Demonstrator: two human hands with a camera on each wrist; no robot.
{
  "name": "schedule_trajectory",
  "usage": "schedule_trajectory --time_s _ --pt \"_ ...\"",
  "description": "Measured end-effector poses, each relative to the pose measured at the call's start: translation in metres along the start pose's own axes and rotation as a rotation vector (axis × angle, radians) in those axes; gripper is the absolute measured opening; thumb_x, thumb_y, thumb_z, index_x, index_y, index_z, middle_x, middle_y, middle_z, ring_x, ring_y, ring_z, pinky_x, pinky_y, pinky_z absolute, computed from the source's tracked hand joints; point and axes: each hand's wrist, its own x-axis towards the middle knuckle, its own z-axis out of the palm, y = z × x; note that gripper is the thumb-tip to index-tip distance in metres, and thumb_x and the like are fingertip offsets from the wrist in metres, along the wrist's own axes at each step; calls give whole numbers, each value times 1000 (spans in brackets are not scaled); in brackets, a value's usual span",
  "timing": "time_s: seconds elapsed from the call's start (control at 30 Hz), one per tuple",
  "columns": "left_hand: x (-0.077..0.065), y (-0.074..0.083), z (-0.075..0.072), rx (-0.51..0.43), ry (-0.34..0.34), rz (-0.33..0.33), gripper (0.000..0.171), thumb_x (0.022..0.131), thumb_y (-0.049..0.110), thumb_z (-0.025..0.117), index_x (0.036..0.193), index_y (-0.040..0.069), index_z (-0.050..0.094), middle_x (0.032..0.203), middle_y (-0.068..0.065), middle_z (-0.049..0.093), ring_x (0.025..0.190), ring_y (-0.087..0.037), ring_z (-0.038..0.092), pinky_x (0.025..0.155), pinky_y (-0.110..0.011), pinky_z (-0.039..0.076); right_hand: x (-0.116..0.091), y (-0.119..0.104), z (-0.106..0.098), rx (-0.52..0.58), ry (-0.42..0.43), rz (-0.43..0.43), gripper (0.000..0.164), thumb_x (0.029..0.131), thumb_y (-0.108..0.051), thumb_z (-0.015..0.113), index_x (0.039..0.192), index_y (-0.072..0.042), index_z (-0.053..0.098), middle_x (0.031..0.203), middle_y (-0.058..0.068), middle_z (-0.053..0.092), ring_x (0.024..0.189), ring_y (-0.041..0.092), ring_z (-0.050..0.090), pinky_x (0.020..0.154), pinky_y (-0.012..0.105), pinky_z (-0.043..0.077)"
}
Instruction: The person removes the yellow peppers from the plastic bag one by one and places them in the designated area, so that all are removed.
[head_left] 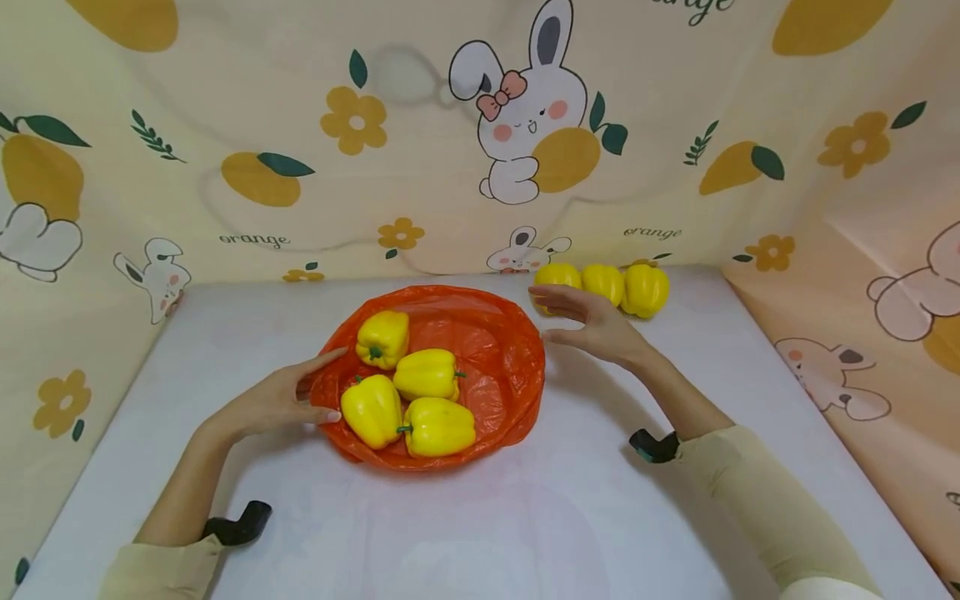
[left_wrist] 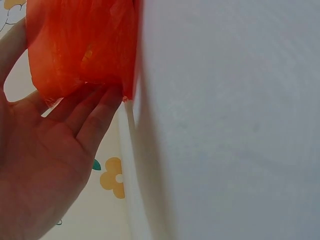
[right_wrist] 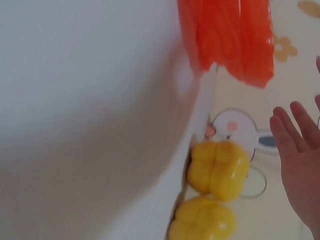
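Note:
A red plastic bag (head_left: pixel 491 400) lies spread wide on the table with its mouth facing up. Inside, towards its left side, are several yellow bell peppers (head_left: pixel 427 374). My left hand (head_left: pixel 273 398) touches the bag's left side, thumb and fingers extended along it. The left wrist view shows that palm (left_wrist: pixel 55 145), with some fingertips hidden behind the red plastic. Just off the bag's right rim, my right hand (head_left: pixel 588 321) hovers with its fingers extended and nothing held. A gap separates it from the bag in the right wrist view (right_wrist: pixel 300 155).
Three more yellow bell peppers (head_left: pixel 602 286) stand in a row by the back wall, partly behind my right hand. Printed cloth (head_left: pixel 420 183) with rabbits and flowers walls the white table (head_left: pixel 480 533) at the back and sides. Black wrist mounts (head_left: pixel 240 523) sit at both cuffs.

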Motion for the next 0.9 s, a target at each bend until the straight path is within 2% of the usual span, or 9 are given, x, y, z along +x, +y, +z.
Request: schedule_trajectory --time_s 0.13,0.33,0.4,0.57,0.67,0.9 --pt "1 1 0 -3 3 -1 94 83 45 77 158 23 26 154 -27 32 139 -48 30 106 -68 33 7 -8 9 -1 -41 -19 64 86 -18 79 144 -16 52 145 4 53 134 28 49 107 40 44" --pt "2 0 -1 4 2 -2 94 83 45 77 158 22 27 154 -27 33 138 -47 31 106 -68 34 18 -16 27 30 -103 -38 64 87 -16 78 144 -9 50 145 15 52 130 35 51 106 50 44" --pt "2 0 -1 6 -2 -4 94 82 45 77 158 22 27 154 -27 33 138 -47 32 106 -67 35 21 -17 32 38 -124 -40 64 87 -19 78 144 -9 51 144 14 52 130 37 51 105 53 44" --pt "1 0 0 -1 -3 1 94 83 44 77 158 22 27 154 -27 33 137 -46 33 105 -66 36 29 -20 46 51 -181 -70 62 87 -17 78 143 -10 52 141 6 57 128 30 54 104 60 42" --pt "1 0 0 -1 0 2 93 83 44 77 158 22 27 154 -27 33 137 -46 33 105 -66 36 35 -22 54 52 -217 -90 62 88 -16 78 143 -10 52 141 3 57 128 31 54 104 60 42" --pt "1 3 0 11 -4 5 94 83 45 77 158 20 27 153 -28 34 136 -48 34 105 -67 36 47 -23 69 74 -301 -142 62 88 -10 76 143 -5 50 143 10 54 127 42 52 104 59 43"
